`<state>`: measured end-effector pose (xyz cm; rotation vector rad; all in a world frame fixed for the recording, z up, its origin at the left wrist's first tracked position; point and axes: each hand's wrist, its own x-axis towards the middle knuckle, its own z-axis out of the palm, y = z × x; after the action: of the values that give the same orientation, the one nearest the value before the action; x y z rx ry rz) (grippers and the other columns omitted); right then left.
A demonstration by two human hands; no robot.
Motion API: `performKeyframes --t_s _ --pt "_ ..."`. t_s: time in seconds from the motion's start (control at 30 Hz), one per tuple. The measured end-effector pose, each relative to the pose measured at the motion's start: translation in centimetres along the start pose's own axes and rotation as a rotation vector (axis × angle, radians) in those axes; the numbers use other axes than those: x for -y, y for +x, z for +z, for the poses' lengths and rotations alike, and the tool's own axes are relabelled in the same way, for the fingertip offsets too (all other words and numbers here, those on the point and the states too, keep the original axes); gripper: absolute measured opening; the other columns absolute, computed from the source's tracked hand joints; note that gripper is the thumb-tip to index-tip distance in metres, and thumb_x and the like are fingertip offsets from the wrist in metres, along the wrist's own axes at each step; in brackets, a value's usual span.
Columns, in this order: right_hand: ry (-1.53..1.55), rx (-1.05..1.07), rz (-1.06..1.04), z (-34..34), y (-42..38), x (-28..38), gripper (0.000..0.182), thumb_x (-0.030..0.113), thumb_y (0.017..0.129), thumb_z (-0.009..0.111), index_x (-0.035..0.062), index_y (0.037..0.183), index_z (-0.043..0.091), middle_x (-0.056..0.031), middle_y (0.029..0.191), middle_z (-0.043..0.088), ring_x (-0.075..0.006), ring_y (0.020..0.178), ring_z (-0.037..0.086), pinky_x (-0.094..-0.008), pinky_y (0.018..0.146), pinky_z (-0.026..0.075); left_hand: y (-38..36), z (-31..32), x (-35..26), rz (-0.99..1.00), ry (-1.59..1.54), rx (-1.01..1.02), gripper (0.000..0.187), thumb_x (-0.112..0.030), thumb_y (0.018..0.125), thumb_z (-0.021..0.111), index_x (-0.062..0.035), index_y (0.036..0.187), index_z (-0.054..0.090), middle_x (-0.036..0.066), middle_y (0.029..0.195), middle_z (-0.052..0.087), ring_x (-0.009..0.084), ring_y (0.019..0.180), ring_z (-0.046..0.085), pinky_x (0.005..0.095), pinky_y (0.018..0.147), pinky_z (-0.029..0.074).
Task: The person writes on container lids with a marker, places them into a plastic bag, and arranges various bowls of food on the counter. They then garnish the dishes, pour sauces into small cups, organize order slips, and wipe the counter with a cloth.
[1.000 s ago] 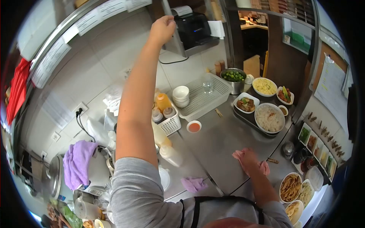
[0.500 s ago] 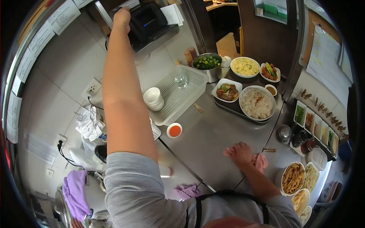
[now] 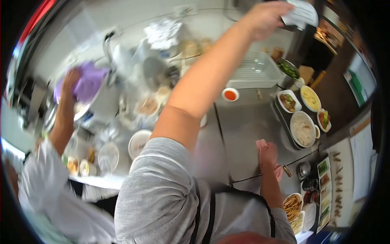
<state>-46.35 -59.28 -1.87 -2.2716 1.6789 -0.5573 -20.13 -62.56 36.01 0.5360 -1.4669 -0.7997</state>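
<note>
My left hand [image 3: 266, 19] is stretched far forward at the top of the view, its fingers closed on a white printed paper slip [image 3: 301, 15]. Down on the steel counter [image 3: 243, 122], my right hand [image 3: 269, 155] is closed around a bunched pink cloth [image 3: 278, 173]. A wooden clothespin [image 3: 287, 171] lies just right of that cloth. Beyond the right hand, a dark tray [image 3: 280, 118] carries a bowl of rice [image 3: 302, 128], a square dish of meat [image 3: 287, 101] and other dishes.
A small bowl of red sauce [image 3: 230, 94] stands before a white perforated basket [image 3: 260, 77]. A pot of greens [image 3: 288, 71] is behind. Garnish containers [image 3: 323, 179] line the right. At left, a co-worker's hand [image 3: 71, 81] presses a purple cloth [image 3: 90, 83] on a large pot.
The view has swung left, bringing a co-worker into sight. My left hand has left the black printer and now has a paper slip. My right hand stays at the pink cloth.
</note>
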Motion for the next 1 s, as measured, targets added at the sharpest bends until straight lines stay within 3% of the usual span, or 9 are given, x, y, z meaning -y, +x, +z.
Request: performKeyframes --t_s 0.2,0.27,0.33,0.37,0.43,0.53,0.73,0.93,1.0 --pt "-0.252 0.252 -0.013 0.0 2.7 -0.1 0.030 0.029 0.075 0.049 0.0011 0.086 0.054 -0.0194 0.091 0.054 -0.0333 0.088 0.051 -0.0388 0.074 0.042 -16.0 3.2 -4.6 -0.097 -0.096 -0.075 0.037 -0.024 0.083 0.044 -0.0038 0.114 0.045 0.004 0.119 0.041 0.0163 0.109 0.038 0.0325 0.087 0.027" --pt "-0.430 0.309 -0.351 2.4 8.9 -3.4 0.033 0.031 0.075 0.050 0.0005 0.087 0.053 -0.0195 0.085 0.056 -0.0329 0.086 0.053 -0.0401 0.072 0.043 -20.3 3.4 -5.7 -0.138 -0.075 -0.138 0.040 -0.025 0.083 0.044 -0.0037 0.117 0.042 0.005 0.123 0.038 0.0169 0.111 0.035 0.0327 0.088 0.026" --pt "0.131 0.196 -0.412 -3.4 9.9 3.4 0.034 0.033 0.077 0.050 0.0011 0.088 0.054 -0.0145 0.074 0.058 -0.0227 0.072 0.057 -0.0339 0.063 0.045 -24.1 3.4 -6.8 -0.181 -0.062 -0.198 0.044 -0.027 0.083 0.044 -0.0037 0.120 0.039 0.005 0.124 0.037 0.0169 0.114 0.033 0.0321 0.089 0.025" --pt "0.478 0.436 -0.141 -8.6 7.3 9.1 0.032 0.031 0.081 0.047 0.0027 0.092 0.053 -0.0075 0.078 0.057 -0.0142 0.067 0.054 -0.0263 0.059 0.044 -25.4 3.4 -6.9 -0.186 -0.074 -0.201 0.044 -0.028 0.083 0.044 -0.0035 0.120 0.038 0.005 0.123 0.038 0.0168 0.113 0.033 0.0320 0.089 0.025" --pt "1.173 0.735 -0.165 -13.3 3.8 15.0 0.031 0.028 0.084 0.043 0.0026 0.100 0.049 -0.0048 0.084 0.055 -0.0101 0.066 0.051 -0.0222 0.056 0.042 -28.5 3.2 -7.4 -0.203 -0.102 -0.217 0.046 -0.028 0.083 0.044 -0.0030 0.121 0.037 0.005 0.123 0.039 0.0167 0.113 0.034 0.0317 0.090 0.024" --pt "1.345 0.942 -0.403 -16.1 -2.1 20.6 0.031 0.024 0.086 0.039 0.0005 0.107 0.043 -0.0082 0.088 0.053 -0.0112 0.068 0.051 -0.0219 0.055 0.042 -32.0 4.2 -8.3 -0.241 0.073 -0.247 0.042 -0.025 0.084 0.043 -0.0045 0.120 0.039 0.003 0.120 0.041 0.0137 0.109 0.035 0.0288 0.085 0.030" --pt "1.186 0.848 -0.504 -16.2 -7.9 25.4 0.026 0.016 0.085 0.040 0.0003 0.106 0.042 -0.0084 0.082 0.055 -0.0107 0.061 0.052 -0.0199 0.051 0.041 -37.5 5.5 -11.6 -0.251 0.139 -0.289 0.036 -0.023 0.084 0.043 -0.0046 0.114 0.045 0.003 0.116 0.042 0.0119 0.100 0.041 0.0264 0.073 0.038" --pt "1.091 0.900 -0.561 -16.0 -14.0 30.7 0.018 0.012 0.080 0.047 -0.0002 0.094 0.049 -0.0064 0.072 0.056 -0.0103 0.054 0.051 -0.0202 0.049 0.041 -45.2 2.0 -10.9 -0.584 -0.527 -0.318 0.077 -0.067 0.074 0.029 -0.0011 0.111 0.045 0.012 0.102 0.052 0.0202 0.094 0.051 0.0315 0.078 0.040" --pt "0.984 0.967 -0.554 -16.7 -16.6 32.9 0.016 0.011 0.077 0.049 -0.0005 0.088 0.052 -0.0056 0.069 0.056 -0.0094 0.055 0.052 -0.0202 0.052 0.042 -46.7 1.2 -12.7 -0.497 -0.632 -0.348 0.092 -0.075 0.066 0.022 0.0007 0.112 0.043 0.014 0.106 0.050 0.0232 0.095 0.052 0.0345 0.082 0.038"
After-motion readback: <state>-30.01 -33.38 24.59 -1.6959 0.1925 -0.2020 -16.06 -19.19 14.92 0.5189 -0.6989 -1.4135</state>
